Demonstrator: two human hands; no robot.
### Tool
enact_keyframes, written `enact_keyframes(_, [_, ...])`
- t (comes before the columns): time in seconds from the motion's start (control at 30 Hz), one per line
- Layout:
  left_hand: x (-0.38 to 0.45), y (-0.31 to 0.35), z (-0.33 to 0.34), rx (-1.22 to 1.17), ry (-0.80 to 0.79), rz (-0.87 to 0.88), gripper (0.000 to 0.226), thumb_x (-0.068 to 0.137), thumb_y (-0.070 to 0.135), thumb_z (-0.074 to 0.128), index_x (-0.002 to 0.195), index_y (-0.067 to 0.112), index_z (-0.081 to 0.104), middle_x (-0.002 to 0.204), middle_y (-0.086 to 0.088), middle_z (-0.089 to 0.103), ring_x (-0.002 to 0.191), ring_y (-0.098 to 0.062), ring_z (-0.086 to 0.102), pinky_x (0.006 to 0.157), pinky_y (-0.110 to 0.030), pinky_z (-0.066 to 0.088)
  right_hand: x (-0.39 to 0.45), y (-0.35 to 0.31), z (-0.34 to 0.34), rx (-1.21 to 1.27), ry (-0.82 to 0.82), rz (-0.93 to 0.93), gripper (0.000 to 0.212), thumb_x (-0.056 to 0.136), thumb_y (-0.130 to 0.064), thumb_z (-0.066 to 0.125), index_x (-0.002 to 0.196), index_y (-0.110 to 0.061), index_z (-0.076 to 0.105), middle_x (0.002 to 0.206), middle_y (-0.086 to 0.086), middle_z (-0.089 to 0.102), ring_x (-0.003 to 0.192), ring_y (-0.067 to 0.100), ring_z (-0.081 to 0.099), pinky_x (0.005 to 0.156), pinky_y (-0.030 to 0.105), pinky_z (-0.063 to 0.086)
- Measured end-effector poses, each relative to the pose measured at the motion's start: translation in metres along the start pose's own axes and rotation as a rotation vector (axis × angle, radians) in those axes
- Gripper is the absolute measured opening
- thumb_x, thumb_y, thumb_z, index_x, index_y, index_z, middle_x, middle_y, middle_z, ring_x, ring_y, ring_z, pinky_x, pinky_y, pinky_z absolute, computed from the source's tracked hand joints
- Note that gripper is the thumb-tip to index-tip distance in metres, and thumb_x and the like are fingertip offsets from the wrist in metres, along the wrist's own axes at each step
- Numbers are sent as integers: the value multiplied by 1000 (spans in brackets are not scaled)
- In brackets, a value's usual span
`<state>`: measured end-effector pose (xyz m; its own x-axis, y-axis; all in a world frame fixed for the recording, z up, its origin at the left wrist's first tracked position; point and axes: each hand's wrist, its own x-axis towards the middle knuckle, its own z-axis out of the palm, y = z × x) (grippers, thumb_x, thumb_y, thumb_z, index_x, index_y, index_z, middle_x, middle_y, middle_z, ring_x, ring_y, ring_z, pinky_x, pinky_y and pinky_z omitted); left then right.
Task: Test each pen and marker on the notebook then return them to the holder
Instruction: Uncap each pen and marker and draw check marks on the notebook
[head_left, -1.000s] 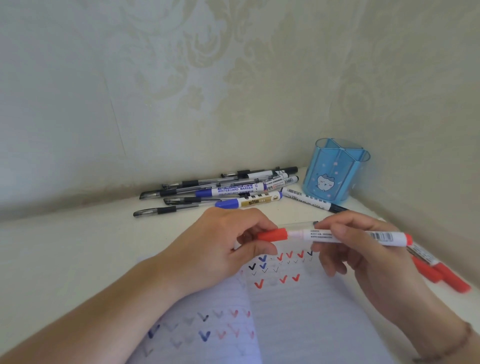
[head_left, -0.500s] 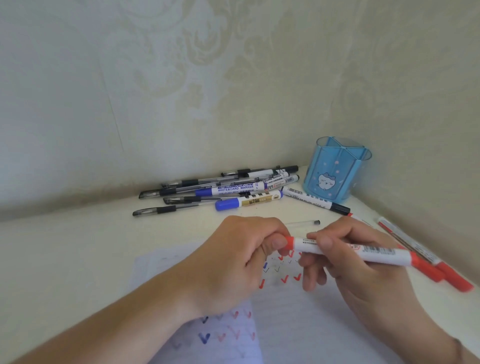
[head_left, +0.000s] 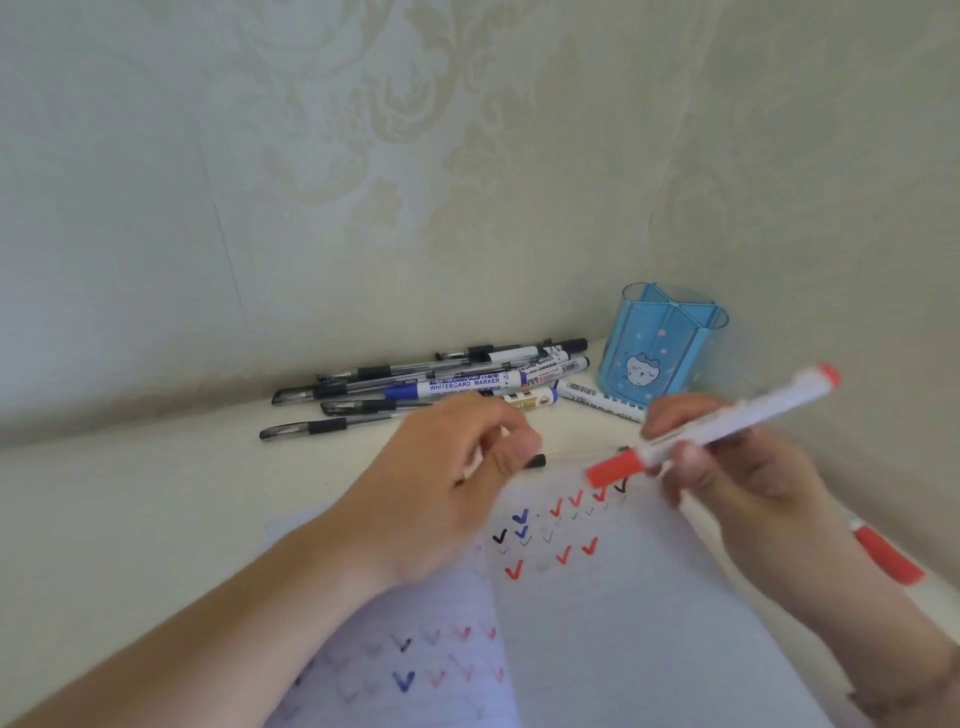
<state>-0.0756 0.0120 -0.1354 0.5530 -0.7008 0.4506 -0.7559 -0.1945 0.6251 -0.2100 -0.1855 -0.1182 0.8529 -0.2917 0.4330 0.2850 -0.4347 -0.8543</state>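
Right hand (head_left: 737, 467) fingers grip red marker (head_left: 727, 423) (capped).

Both hands were smeared with motion, so the left hand (head_left: 457, 467) showed no clear finger positions; a small black object (head_left: 537, 461) sat at its fingertips, too blurred to identify. The right hand (head_left: 727, 467) covered the middle of the red marker (head_left: 717, 426). A second red marker (head_left: 883, 556) disappeared behind that wrist. The notebook (head_left: 597, 623) ran off the bottom edge. Print on the marker beside the holder (head_left: 670, 353) was unreadable.
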Motion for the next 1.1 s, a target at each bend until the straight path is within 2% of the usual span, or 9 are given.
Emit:
enact_keyframes(0.1, [6, -37, -8, 368, 111, -39, 47, 89, 59, 35, 103, 26, 64, 101, 12, 57, 98, -13, 48, 89, -28, 40, 1, 1, -30, -467, 167, 135, 41, 83, -66, 43, 82, -28, 57, 79, -8, 69, 69, 10, 60, 63, 25, 47])
enact_keyframes(0.2, [11, -55, -10, 541, 130, -105, 53, 82, 57, 38, 106, 21, 68, 105, 3, 61, 97, -25, 49, 88, -40, 46, -2, 0, -51, -917, 119, 305, 38, 80, -58, 55, 65, -23, 55, 54, -12, 62, 54, 18, 58, 51, 33, 45])
enact_keyframes(0.37, [17, -58, -1, 570, 119, -178, 44, 72, 44, 53, 103, 20, 73, 100, 0, 61, 96, -28, 46, 83, -42, 43, -3, 17, -61, -955, 71, 457, 32, 60, -58, 76, 63, -31, 60, 54, -9, 60, 56, 15, 58, 56, 33, 50])
enact_keyframes(0.63, [20, -62, 5, 576, 147, -201, 25, 78, 34, 75, 100, 22, 73, 98, 2, 59, 98, -25, 45, 88, -41, 43, -2, 50, -74, -1142, 50, 672, 35, 54, -70, 70, 67, -39, 59, 84, -13, 62, 74, 15, 58, 70, 37, 54])
enact_keyframes(0.7, [20, -61, 4, 566, 146, -207, 21, 78, 31, 76, 95, 21, 73, 96, 2, 59, 97, -26, 46, 87, -41, 43, -2, 45, -69, -1137, 132, 598, 31, 61, -69, 67, 72, -41, 58, 87, -10, 65, 73, 16, 59, 69, 36, 54])
enact_keyframes(0.8, [21, -62, 2, 560, 190, -190, 16, 79, 27, 73, 91, 18, 71, 94, 1, 60, 94, -27, 49, 84, -41, 44, -3, 9, -40, -622, 231, 54, 29, 80, -65, 55, 94, -41, 65, 95, -14, 66, 86, 10, 60, 75, 26, 49])
enact_keyframes(0.9, [21, -58, 1, 500, 288, -130, 14, 83, 26, 66, 90, 15, 69, 88, -2, 61, 86, -27, 51, 79, -41, 47, -15, -24, -11, -247, -218, -352, 44, 95, -56, 40, 103, -27, 71, 125, -5, 64, 130, 28, 46, 99, 39, 41])
enact_keyframes(1.0, [23, -53, -2, 390, 350, -93, 19, 86, 30, 56, 93, 16, 67, 89, 2, 62, 85, -21, 50, 80, -29, 40, -14, -23, -4, -289, -429, -333, 52, 98, -57, 28, 106, -27, 69, 136, -8, 58, 140, 27, 36, 107, 37, 35])
enact_keyframes(1.1, [24, -43, -3, 301, 395, -49, 18, 88, 31, 55, 93, 18, 65, 82, 11, 57, 76, -13, 49, 73, -23, 36, 1, -22, 13, -577, -321, -564, 34, 98, -55, 28, 125, -40, 43, 153, -34, 17, 142, -9, 15, 107, 4, 21])
